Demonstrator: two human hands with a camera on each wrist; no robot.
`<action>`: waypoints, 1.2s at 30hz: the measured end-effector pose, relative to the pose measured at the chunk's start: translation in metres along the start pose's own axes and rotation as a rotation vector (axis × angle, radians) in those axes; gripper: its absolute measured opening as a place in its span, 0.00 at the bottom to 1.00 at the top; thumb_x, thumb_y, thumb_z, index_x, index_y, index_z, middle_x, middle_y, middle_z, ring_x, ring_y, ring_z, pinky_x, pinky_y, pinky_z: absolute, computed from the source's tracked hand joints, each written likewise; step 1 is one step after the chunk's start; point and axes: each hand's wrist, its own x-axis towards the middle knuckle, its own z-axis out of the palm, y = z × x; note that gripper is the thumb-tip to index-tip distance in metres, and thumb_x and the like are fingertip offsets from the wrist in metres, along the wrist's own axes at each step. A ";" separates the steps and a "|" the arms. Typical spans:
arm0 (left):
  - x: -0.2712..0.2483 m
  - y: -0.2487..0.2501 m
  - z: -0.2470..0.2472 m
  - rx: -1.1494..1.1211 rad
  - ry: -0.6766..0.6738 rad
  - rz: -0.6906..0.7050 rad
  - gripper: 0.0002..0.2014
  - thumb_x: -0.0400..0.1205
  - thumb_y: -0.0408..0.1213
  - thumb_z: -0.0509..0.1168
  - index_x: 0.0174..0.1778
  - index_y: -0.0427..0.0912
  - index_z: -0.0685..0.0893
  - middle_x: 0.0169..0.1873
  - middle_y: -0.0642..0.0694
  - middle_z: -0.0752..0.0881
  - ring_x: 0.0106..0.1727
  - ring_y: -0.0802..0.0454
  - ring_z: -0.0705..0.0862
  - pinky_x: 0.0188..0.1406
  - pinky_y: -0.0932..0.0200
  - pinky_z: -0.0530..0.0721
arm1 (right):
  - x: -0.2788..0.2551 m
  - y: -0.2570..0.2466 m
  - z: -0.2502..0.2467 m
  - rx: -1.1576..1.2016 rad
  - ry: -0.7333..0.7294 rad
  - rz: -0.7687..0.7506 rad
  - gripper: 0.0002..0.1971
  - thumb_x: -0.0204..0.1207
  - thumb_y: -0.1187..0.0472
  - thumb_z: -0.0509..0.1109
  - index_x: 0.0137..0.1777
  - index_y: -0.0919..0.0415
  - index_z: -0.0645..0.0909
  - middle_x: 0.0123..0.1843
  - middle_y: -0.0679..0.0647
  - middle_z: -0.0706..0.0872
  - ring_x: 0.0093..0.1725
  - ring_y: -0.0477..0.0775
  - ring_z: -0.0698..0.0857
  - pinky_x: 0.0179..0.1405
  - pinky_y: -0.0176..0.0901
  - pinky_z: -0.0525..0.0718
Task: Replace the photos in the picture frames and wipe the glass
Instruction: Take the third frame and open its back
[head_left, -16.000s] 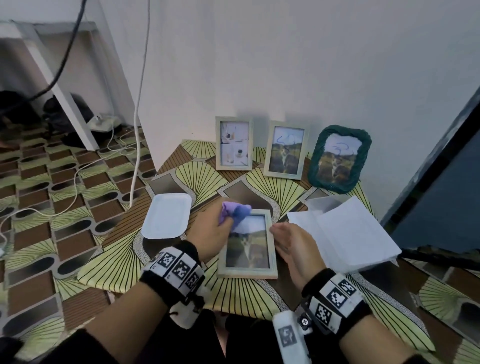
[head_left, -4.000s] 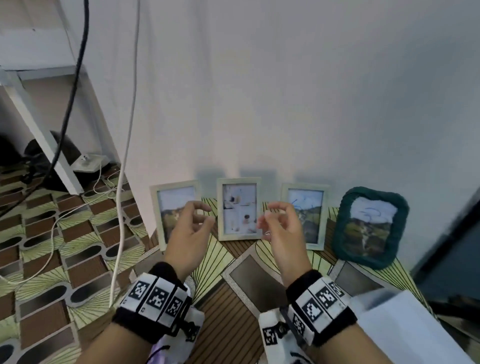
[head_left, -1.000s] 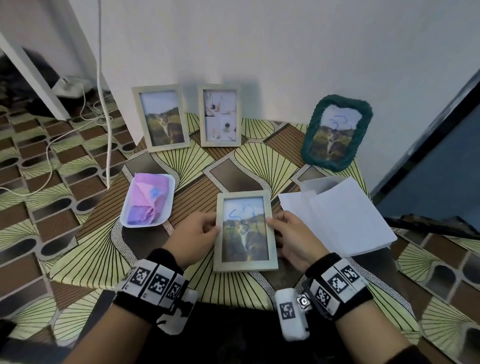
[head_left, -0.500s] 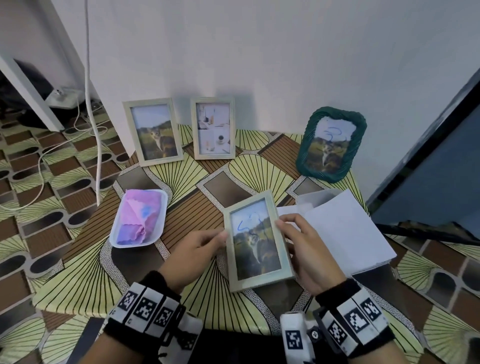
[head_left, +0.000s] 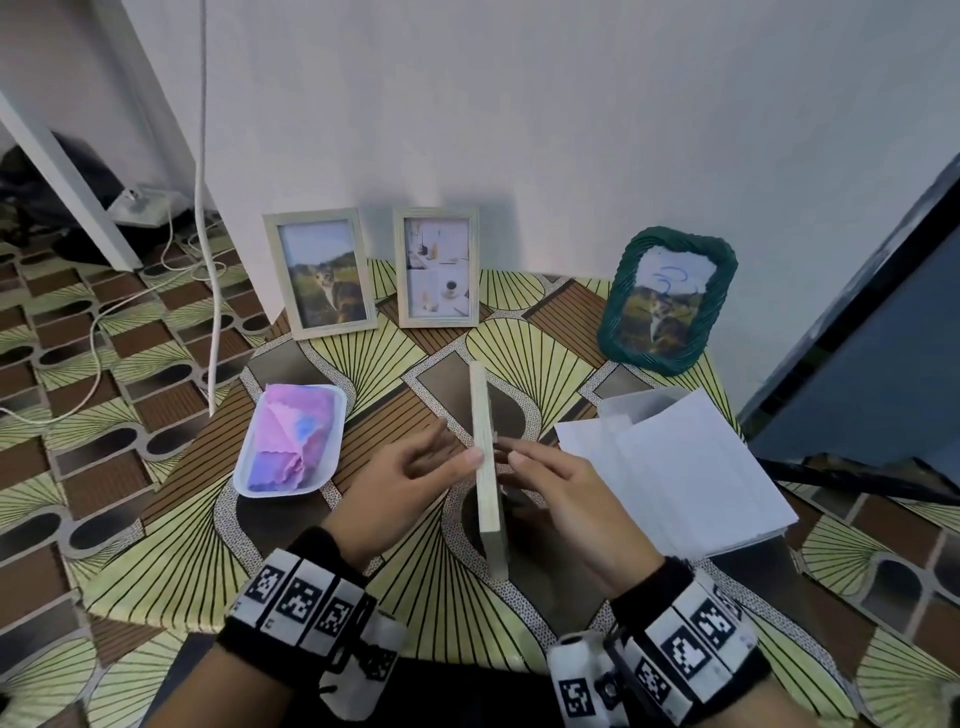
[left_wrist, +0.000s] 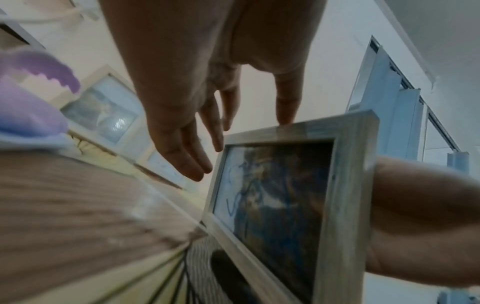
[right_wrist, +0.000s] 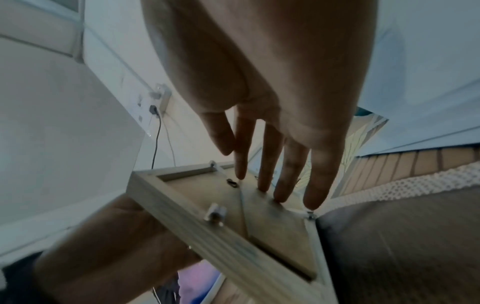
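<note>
I observe the wooden picture frame (head_left: 487, 467) standing on its long edge on the desk (head_left: 171, 561), seen edge-on from the head view, between the two hands. The left hand (head_left: 400, 493) has its fingers (left_wrist: 182, 152) straight and slightly apart beside the glass face, with the thumb tip resting on the frame's upper edge. The left wrist view shows the glass side carrying a cat photo with blue scribbles. The right hand (head_left: 576, 499) has its fingers (right_wrist: 285, 181) straight, fingertips pressing on the brown backing board, where small metal turn tabs are visible; neither hand curls round the frame. To the left, a white tray (head_left: 332, 457) holds a crumpled purple cloth (head_left: 291, 441). To the right lies a stack of white paper (head_left: 685, 467). Against the wall stand two light wooden frames (head_left: 319, 273) side by side and, well apart to the right, a green woven frame (head_left: 667, 299).
</note>
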 end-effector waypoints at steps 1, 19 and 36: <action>-0.001 0.002 -0.006 -0.001 0.036 0.032 0.38 0.71 0.53 0.79 0.78 0.54 0.74 0.69 0.61 0.82 0.68 0.64 0.82 0.63 0.64 0.83 | 0.002 0.001 0.001 -0.021 -0.009 -0.005 0.13 0.86 0.55 0.63 0.60 0.40 0.88 0.60 0.43 0.90 0.63 0.45 0.86 0.58 0.40 0.85; -0.015 -0.019 -0.027 0.243 0.048 -0.136 0.26 0.81 0.25 0.69 0.75 0.43 0.75 0.45 0.60 0.92 0.51 0.72 0.86 0.47 0.74 0.83 | 0.005 0.011 -0.001 -0.632 -0.029 -0.095 0.10 0.79 0.61 0.70 0.55 0.54 0.91 0.52 0.42 0.91 0.52 0.36 0.86 0.58 0.35 0.82; 0.022 0.001 -0.031 1.088 -0.052 0.014 0.12 0.73 0.46 0.76 0.40 0.58 0.76 0.31 0.59 0.76 0.34 0.63 0.75 0.29 0.70 0.66 | 0.029 0.002 -0.001 -1.165 0.075 0.000 0.18 0.72 0.51 0.76 0.59 0.58 0.84 0.51 0.54 0.87 0.54 0.55 0.84 0.55 0.48 0.84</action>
